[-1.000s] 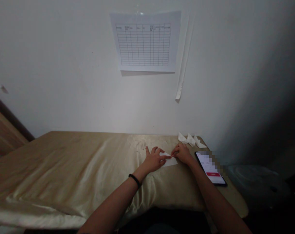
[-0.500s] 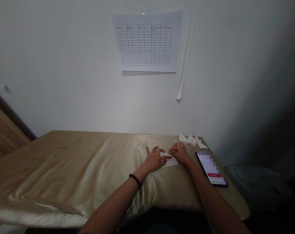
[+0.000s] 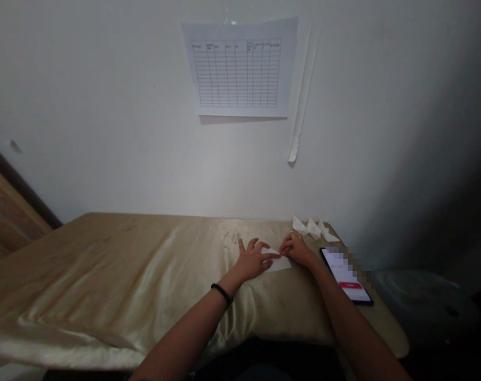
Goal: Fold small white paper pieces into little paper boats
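Observation:
A small white sheet of paper (image 3: 279,264), partly folded, lies on the cloth-covered table beneath my hands. My left hand (image 3: 253,261) rests on its left part with the fingers spread, a black band round the wrist. At the paper's upper right edge is my right hand (image 3: 296,248), its fingers bent and pinched together on the fold. Beyond my right hand, several white folded paper boats (image 3: 314,228) stand in a row near the table's back right corner.
To the right lies a phone (image 3: 349,283) with its screen lit. The table (image 3: 145,275) has a wrinkled gold satin cloth and meets the wall at the back. A printed chart (image 3: 240,74) hangs on the wall. A wooden panel (image 3: 12,211) stands at far left.
My right hand has slid a little to the right along the paper's upper edge. My left hand has stayed in place on the paper.

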Demonstrator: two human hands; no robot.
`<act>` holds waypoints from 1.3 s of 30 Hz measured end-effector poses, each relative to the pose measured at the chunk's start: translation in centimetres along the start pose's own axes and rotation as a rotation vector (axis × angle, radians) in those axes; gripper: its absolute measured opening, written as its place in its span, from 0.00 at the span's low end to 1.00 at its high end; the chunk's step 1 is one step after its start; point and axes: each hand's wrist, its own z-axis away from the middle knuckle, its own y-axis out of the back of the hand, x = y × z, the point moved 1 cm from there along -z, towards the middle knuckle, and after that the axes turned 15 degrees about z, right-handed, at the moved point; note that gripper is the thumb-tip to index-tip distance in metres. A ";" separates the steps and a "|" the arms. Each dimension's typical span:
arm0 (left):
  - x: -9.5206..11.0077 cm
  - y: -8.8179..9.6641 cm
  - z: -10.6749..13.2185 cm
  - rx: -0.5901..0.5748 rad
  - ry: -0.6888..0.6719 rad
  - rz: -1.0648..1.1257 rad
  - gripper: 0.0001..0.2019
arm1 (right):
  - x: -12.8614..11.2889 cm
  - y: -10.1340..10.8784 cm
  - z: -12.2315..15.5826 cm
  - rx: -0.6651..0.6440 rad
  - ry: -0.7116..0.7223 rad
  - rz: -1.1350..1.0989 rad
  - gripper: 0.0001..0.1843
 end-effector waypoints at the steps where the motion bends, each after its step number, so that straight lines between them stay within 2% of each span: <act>1: 0.0 0.0 0.0 -0.003 0.002 0.001 0.16 | 0.2 0.2 0.1 -0.010 -0.002 -0.010 0.05; 8: 0.1 0.2 0.0 -0.016 0.002 0.007 0.16 | 0.7 1.5 1.6 -0.085 -0.059 -0.065 0.05; 15: 0.1 0.1 0.0 -0.013 0.004 0.019 0.16 | 0.8 1.3 1.9 -0.056 -0.114 -0.092 0.04; 31: 0.0 0.0 0.0 -0.001 -0.010 0.004 0.16 | 0.5 1.1 2.0 0.020 -0.076 -0.121 0.04; 39: -0.3 -0.3 -0.1 0.005 -0.013 0.010 0.16 | -0.3 0.4 0.6 0.028 0.002 -0.045 0.05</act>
